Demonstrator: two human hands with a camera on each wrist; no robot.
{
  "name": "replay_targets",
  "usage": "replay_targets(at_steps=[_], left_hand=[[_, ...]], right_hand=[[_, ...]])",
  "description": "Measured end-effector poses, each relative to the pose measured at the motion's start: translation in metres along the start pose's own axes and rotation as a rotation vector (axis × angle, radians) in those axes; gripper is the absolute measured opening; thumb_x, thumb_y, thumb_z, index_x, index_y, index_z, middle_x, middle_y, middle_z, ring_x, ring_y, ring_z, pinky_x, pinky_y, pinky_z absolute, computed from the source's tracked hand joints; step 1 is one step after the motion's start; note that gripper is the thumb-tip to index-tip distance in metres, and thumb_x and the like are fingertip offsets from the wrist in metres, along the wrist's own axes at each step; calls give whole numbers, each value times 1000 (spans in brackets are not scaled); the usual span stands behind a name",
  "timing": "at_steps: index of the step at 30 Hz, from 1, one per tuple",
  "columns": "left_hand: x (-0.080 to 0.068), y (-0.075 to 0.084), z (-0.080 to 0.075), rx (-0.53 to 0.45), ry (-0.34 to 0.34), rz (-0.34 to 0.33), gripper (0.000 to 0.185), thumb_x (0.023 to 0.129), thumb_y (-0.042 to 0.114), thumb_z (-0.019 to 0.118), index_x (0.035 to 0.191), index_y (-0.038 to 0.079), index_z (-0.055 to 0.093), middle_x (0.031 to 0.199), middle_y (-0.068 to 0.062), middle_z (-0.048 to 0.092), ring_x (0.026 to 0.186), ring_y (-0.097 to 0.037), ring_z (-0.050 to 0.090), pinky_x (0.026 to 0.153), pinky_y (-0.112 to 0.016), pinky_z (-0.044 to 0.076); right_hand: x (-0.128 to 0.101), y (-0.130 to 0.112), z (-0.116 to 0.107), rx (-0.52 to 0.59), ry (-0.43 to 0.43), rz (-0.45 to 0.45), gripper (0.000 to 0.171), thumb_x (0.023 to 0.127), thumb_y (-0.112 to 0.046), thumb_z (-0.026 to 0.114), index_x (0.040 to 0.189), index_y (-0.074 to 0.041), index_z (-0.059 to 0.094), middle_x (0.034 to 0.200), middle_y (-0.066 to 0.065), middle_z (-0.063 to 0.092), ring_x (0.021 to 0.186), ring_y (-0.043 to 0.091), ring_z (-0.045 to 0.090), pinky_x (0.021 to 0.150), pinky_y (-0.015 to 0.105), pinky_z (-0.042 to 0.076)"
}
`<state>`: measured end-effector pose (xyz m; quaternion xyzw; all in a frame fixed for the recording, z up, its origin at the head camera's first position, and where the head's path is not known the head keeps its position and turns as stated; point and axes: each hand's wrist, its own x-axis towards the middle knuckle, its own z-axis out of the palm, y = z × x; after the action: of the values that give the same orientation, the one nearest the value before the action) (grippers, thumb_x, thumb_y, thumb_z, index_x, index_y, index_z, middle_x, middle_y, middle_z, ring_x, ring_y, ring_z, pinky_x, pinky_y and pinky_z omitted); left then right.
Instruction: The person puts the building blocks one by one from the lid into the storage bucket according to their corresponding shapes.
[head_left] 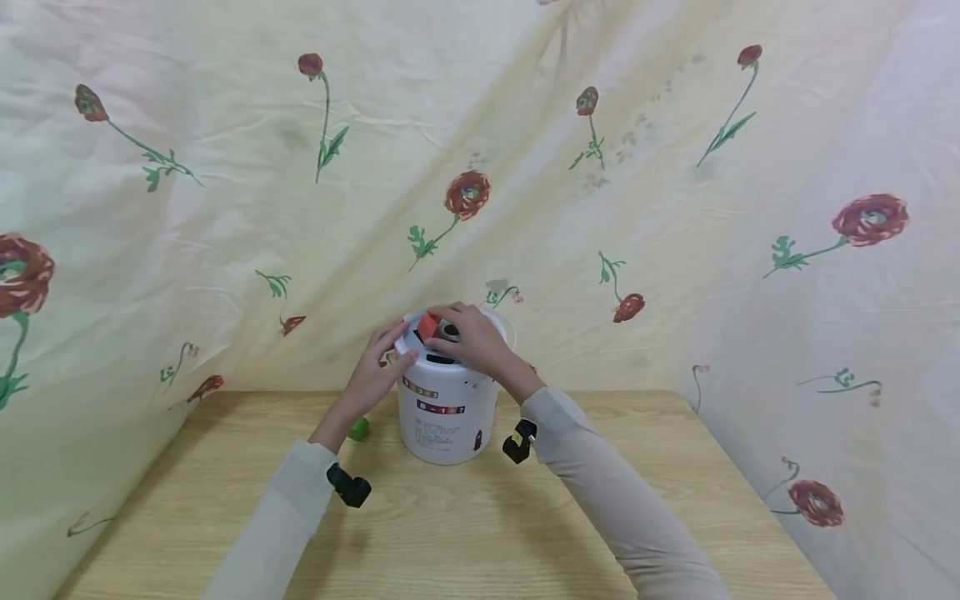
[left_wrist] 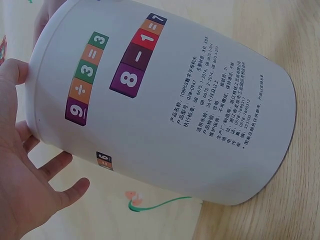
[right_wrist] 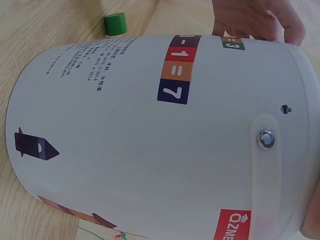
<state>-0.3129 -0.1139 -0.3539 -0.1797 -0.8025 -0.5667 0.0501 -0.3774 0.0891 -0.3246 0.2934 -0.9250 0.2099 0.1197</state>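
A white bucket (head_left: 448,433) printed with number tiles stands upright on the table, its lid (head_left: 411,341) showing several dark cut-out holes. Between thumb and fingers my right hand (head_left: 480,337) pinches a red block (head_left: 427,326) at the top of the lid, right by one hole; whether part of it is inside cannot be told. My left hand (head_left: 377,363) rests on the bucket's left rim, thumb toward the front and fingers spread, as the left wrist view also shows. The right wrist view has the bucket's side, with most of the right hand out of frame.
On the wooden table (head_left: 420,533), a small green block (head_left: 359,429) lies left of the bucket, below my left forearm. A flowered cloth (head_left: 525,250) hangs close behind the bucket and along both sides. The bucket's thin handle (head_left: 513,327) sticks out at the right.
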Motion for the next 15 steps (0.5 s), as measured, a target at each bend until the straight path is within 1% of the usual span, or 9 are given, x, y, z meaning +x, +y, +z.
replay_targets(at_steps=[9,15], left_hand=[[1,-3,0,-4,0,8,65,105,24,54,161,5,27,170,-16,13,153,-41,23,118,-64,34],[1,-3,0,-4,3,17,64,105,24,54,161,5,28,169,-16,14,152,-42,24,118,-64,34]], right_hand=[[1,-2,0,-54,-29,5,58,98,-44,66,150,-22,52,149,8,54,128,27,54,102,45,52],[2,-1,1,-108,-43,-16,57,99,-44,64,150,-21,52,152,8,52,135,28,52,110,47,47]])
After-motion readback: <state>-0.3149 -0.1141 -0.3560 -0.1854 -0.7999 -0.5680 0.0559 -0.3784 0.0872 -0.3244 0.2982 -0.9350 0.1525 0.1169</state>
